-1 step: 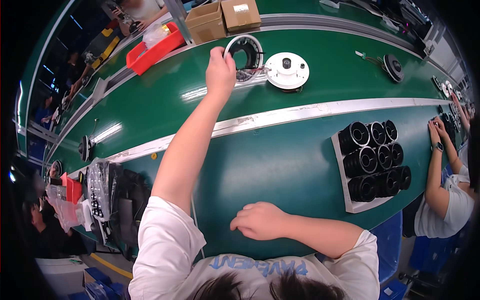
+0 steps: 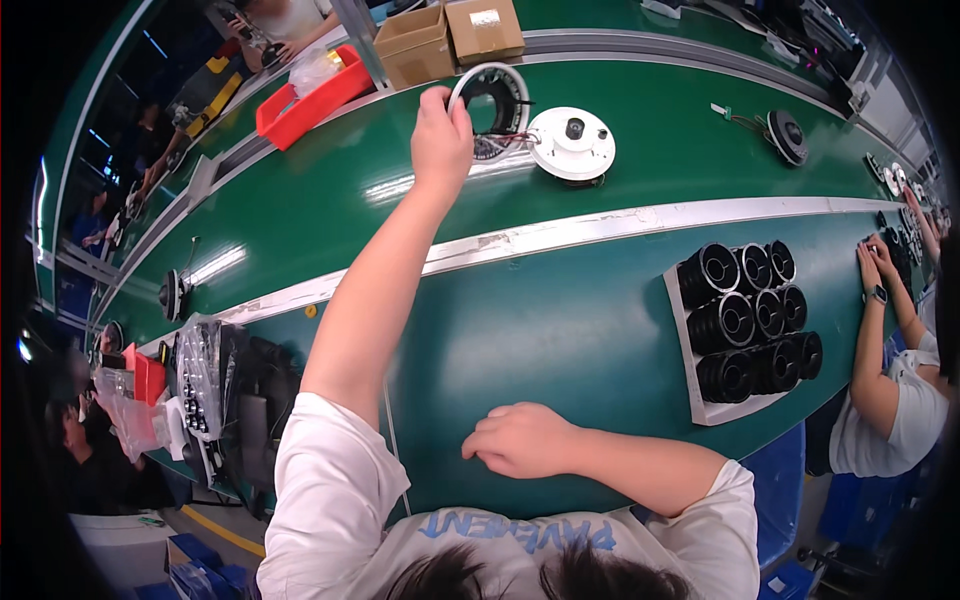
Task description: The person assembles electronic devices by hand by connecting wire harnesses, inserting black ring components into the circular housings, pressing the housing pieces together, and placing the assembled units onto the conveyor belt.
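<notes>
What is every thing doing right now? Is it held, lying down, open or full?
left hand: stretched out, gripping the ring's rim
white ring: tilted up, held
right hand: resting on the green table, holding nothing
white round disc: lying flat
white tray: full of black cylinders
cardboard boxes: one open, one shut

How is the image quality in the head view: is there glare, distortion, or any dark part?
Head view: strong fisheye bend, so the silver strip on the green conveyor table curves; black corners at the rim; white glare streaks on the table beside the left hand; the white ring it holds and the right hand look sharp.
</notes>
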### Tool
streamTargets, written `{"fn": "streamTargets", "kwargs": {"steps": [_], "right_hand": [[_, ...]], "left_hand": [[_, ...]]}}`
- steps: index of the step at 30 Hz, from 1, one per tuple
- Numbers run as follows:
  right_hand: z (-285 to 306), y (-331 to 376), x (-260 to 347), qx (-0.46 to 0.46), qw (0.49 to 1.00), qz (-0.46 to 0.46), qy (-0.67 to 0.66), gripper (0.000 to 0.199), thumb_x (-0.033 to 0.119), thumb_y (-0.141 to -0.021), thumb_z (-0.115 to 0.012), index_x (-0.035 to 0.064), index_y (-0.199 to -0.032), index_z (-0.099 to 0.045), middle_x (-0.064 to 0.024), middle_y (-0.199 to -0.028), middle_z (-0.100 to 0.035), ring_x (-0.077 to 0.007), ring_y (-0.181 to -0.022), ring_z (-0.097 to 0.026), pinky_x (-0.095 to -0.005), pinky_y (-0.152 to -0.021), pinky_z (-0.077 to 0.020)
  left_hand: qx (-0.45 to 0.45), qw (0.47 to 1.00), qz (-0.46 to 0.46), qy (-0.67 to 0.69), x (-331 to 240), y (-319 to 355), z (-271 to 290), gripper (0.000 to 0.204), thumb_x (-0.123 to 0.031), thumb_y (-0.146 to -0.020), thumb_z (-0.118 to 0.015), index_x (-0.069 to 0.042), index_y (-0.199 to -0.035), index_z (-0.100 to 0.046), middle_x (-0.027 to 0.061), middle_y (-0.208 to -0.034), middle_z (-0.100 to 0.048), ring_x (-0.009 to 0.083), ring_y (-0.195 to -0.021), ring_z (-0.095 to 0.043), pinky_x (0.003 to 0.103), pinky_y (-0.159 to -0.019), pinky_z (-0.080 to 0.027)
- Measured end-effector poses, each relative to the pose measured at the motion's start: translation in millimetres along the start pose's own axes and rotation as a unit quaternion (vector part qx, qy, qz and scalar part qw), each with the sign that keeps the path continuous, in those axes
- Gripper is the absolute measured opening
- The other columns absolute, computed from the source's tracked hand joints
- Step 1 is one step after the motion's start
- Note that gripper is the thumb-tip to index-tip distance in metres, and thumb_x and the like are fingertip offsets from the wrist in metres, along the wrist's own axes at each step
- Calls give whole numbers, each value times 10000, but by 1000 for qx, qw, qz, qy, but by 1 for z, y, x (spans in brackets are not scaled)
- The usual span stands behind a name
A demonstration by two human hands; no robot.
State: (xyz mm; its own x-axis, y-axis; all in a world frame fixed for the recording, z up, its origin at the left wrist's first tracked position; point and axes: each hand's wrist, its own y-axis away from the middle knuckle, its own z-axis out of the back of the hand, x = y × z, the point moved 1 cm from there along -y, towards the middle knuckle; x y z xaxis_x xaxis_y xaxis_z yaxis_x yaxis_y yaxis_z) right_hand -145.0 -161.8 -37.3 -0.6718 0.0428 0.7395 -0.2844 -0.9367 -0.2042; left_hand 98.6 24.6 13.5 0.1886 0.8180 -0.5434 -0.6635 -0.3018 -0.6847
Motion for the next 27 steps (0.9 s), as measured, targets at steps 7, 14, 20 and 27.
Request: {"fn": "streamTargets", "kwargs": {"steps": [7,14,20,27], "right_hand": [[-4,0,5,-14,1000,-11,-1,150,116,-743,-507,120,-859,-602,-36,-784,-608,-224,-779,-571,-365,-687,-468],[29,8,59,-13,999,7,-30,139,133,-771,-508,136,-868,-607,-19,-803,-609,-206,-789,-569,-349,-649,-447],[88,14,98,-278,955,106,-12,116,77,-703,-572,61,-818,-579,-44,-691,-568,-141,-589,-518,-235,-552,-393],[103,-24,100,-368,913,58,-168,353,86,-769,-577,-19,-1087,-464,-42,-838,-552,-64,-746,-477,-189,-659,-394]], "left_hand": [[-61,968,-115,213,-82,-38,82,180,-173,-854,-520,1,-897,-502,88,-740,-600,128,-590,-581,264,-529,-461],[64,953,-76,285,-101,-36,175,137,-127,-820,-581,-14,-887,-543,24,-746,-583,73,-673,-531,199,-601,-429],[149,911,-54,380,-124,19,242,101,-81,-813,-583,-17,-877,-537,29,-775,-577,70,-698,-531,193,-640,-427],[137,923,-263,245,-160,75,289,202,-31,-779,-602,73,-938,-533,131,-853,-579,153,-717,-593,222,-633,-490]]}}
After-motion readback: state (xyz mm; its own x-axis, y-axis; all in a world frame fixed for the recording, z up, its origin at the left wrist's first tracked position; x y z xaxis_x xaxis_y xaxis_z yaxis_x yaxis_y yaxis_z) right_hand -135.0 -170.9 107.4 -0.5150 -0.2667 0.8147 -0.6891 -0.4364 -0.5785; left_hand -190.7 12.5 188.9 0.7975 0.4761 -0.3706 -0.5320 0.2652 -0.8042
